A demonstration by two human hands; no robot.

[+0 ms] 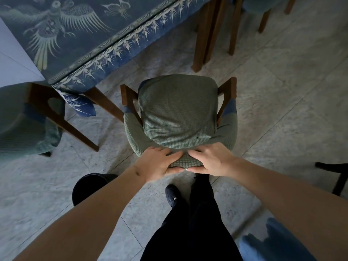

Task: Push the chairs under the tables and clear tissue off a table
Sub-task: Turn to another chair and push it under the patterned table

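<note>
A wooden chair with a green checked fabric cover [178,113] stands on the floor in front of me, its seat clear of the table. My left hand [157,163] and my right hand [211,161] both grip the top of its backrest, fingers over the front and thumbs behind. The table with a blue patterned cloth [90,42] runs across the upper left, its edge a short way beyond the chair's seat. No tissue is visible on the part of the table in view.
A second green-covered chair [24,125] stands at the left by the table corner. Wooden legs [202,44] of the table and another chair are at the upper right. A black round object [88,187] is on the floor by my left arm. A dark stand [337,178] is at the right edge.
</note>
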